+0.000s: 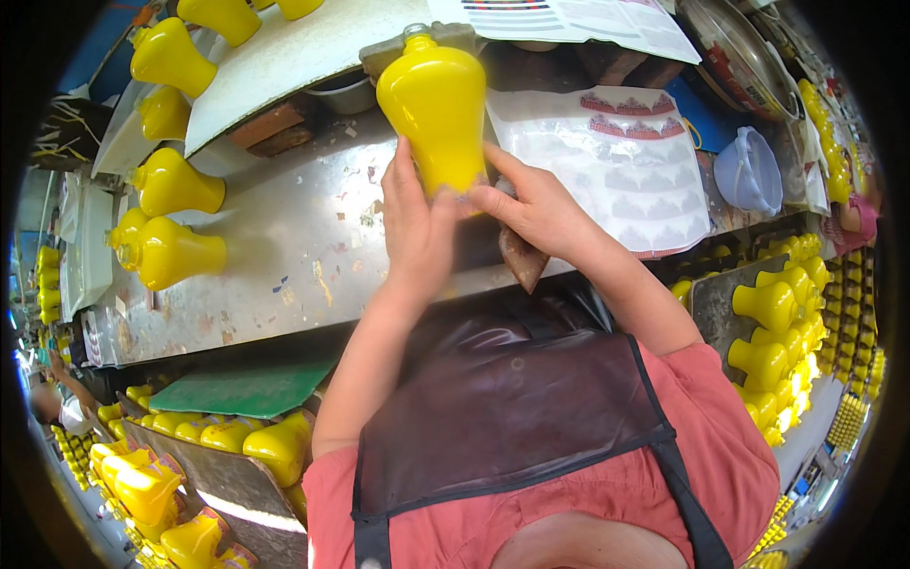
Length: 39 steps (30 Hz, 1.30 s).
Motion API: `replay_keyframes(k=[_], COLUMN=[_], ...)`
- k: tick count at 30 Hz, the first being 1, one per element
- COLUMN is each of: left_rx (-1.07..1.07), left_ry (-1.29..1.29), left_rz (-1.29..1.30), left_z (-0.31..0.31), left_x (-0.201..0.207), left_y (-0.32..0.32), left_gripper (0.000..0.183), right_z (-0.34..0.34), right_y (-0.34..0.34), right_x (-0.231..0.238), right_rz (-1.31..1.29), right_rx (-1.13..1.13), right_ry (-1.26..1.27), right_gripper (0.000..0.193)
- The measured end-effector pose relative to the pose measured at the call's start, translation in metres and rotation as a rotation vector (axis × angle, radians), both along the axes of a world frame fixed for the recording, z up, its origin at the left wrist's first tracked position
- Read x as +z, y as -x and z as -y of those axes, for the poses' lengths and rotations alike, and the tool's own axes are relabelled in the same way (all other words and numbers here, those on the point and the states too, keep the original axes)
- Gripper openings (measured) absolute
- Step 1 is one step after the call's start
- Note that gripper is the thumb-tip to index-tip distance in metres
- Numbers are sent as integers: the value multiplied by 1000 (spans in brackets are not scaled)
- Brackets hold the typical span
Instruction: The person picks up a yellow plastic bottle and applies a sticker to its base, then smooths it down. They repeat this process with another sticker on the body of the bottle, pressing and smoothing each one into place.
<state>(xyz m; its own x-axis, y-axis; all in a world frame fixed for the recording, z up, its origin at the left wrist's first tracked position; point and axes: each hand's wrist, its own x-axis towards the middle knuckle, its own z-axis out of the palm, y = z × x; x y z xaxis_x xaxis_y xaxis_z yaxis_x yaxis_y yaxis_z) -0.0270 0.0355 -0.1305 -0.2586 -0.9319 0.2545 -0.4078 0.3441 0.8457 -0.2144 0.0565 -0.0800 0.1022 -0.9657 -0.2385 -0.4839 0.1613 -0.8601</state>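
Yellow vase (432, 109), smooth w/ high-gloss coat, broad rounded shoulders tapering to a narrow lower end; held btwn both hands above the near side of a metal worktable (256, 270). Its short grey neck points away from wearer, against or over a rough grey block (463, 36) (contact unclear). L hand (415, 223): half-open, cupped, fingers along vase's left flank, thumb at the narrow end. R hand (536, 211): partly open, fingers reaching along right flank, thumb pressed on same end, where a thin pinkish patterned band (457, 197) shows; detail blurred. Below R hand, a brown pointed piece (523, 258), w/ worn surface; material unclear.

Table: dull grey sheet, scuffed, flecked w/ paint-like specks. R of vase: glossy, translucent-looking sheet (654, 204) w/ scalloped printed strips, red at top, pale below; farther R, a round pale-blue plastic bucket (749, 171). L: similar glossy vases (182, 253) lying on their sides. Nr wearer, bottom L: flat green panel (242, 389) over more yellow vases. Apron (493, 427): dark brown, creased, leather-like sheen, black edging.
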Motion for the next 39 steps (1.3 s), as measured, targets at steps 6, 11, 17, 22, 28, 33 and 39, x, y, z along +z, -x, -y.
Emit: replay_keyframes(k=[6, 11, 17, 22, 28, 33, 39], left_rx=[51, 67, -67, 30, 39, 39, 50], left_ry=[-1, 68, -206, 6, 14, 3, -3], left_rz=[22, 50, -365, -18, 8, -10, 32], left_z=[-1, -1, 2, 1, -1, -2, -2], left_x=[1, 2, 0, -3, -1, 1, 4], left_y=[6, 9, -2, 2, 4, 5, 6], left_gripper=[68, 66, 64, 65, 66, 67, 67], right_z=[-1, 1, 2, 0, 0, 0, -1], right_y=[-2, 0, 8, 2, 2, 0, -1], right_x=[-1, -5, -4, -10, -15, -16, -12], right_rz=[-45, 33, 225, 197, 157, 135, 122], right_rx=[-17, -14, 11, -16, -27, -57, -62], right_ry=[84, 62, -98, 15, -1, 63, 16], right_gripper=[70, 66, 62, 62, 62, 67, 67])
